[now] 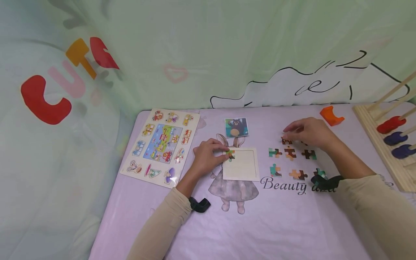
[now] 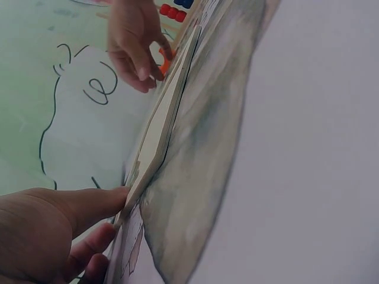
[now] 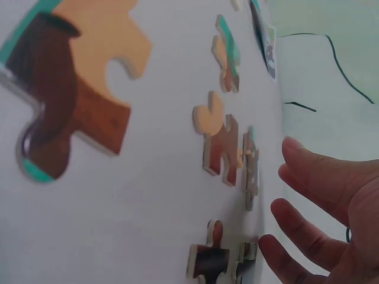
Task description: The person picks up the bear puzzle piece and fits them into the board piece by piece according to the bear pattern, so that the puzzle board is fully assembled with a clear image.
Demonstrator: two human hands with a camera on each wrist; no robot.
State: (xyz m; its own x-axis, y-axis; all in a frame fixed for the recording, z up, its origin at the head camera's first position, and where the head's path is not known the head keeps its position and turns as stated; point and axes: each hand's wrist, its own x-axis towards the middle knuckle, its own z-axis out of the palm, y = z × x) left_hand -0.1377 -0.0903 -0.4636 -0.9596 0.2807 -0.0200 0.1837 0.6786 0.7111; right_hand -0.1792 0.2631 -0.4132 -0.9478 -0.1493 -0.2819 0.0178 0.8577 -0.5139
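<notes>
On the worktop (image 1: 279, 220), loose pieces (image 1: 290, 153) lie in rows, right of the board (image 1: 240, 169). The board rests flat. At its left edge, the left hand (image 1: 209, 156) holds a narrow grip: thumb and fingers pinch the board. An inset piece (image 1: 232, 155) occupies the far left corner. The right hand (image 1: 307, 133) hovers at the farthest row, grip wide, fingers parted. Beyond the board lies the card (image 1: 236, 128); farther right, the orange block (image 1: 331, 116).
</notes>
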